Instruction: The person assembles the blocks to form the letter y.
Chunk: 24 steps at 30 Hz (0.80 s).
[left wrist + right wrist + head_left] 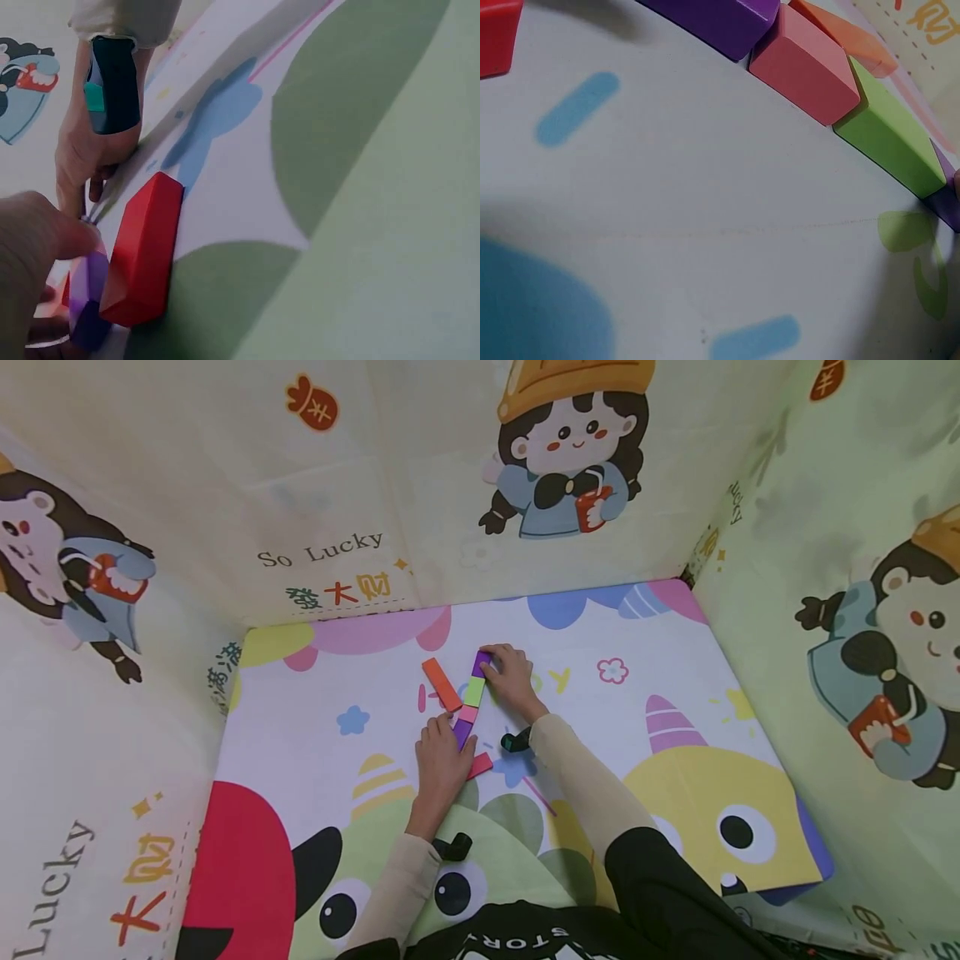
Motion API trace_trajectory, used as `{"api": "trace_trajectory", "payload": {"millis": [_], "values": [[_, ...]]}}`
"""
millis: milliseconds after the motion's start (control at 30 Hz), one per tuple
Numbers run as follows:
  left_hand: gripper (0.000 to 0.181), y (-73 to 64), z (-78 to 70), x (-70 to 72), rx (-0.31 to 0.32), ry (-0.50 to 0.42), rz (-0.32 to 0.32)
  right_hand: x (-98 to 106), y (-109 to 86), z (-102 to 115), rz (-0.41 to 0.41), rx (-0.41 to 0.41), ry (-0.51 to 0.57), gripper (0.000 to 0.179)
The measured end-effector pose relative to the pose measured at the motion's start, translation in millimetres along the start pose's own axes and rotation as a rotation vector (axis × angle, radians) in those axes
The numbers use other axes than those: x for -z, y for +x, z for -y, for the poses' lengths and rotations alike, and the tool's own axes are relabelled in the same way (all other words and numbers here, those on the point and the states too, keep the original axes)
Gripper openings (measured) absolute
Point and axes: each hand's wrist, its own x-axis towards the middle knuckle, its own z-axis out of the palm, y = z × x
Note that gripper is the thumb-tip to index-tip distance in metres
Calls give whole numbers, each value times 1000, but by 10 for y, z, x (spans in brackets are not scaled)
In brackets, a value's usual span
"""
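Several coloured blocks form a slightly bent row on the printed mat. At its near end my left hand (441, 756) pinches a purple block (462, 732), with thumb and fingers on either side in the left wrist view. Beyond it come a pink block (467, 714) and a light green block (474, 692), end to end in the right wrist view. My right hand (513, 677) holds another purple block (481, 663) at the far end. An orange block (442, 684) lies left of the row. Beside the near purple block is a red block (146, 255).
The mat (555, 693) has cartoon prints and fills the floor of the space. Printed cloth walls (435, 510) rise at the back and both sides. Dark wrist devices (453, 847) sit at both cuffs.
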Motion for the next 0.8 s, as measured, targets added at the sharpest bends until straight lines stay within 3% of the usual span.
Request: {"api": "trace_trajectory", "payload": {"millis": [167,367,800], "values": [[51,-173,124,35,-160,3,-59,5,-4,19,8,0,4,40],[28,-396,277,32,-356,110,-108,0,6,-12,8,-4,3,39],[36,-455,334,9,-500,201,-166,3,-7,-22,1,17,0,40]]}}
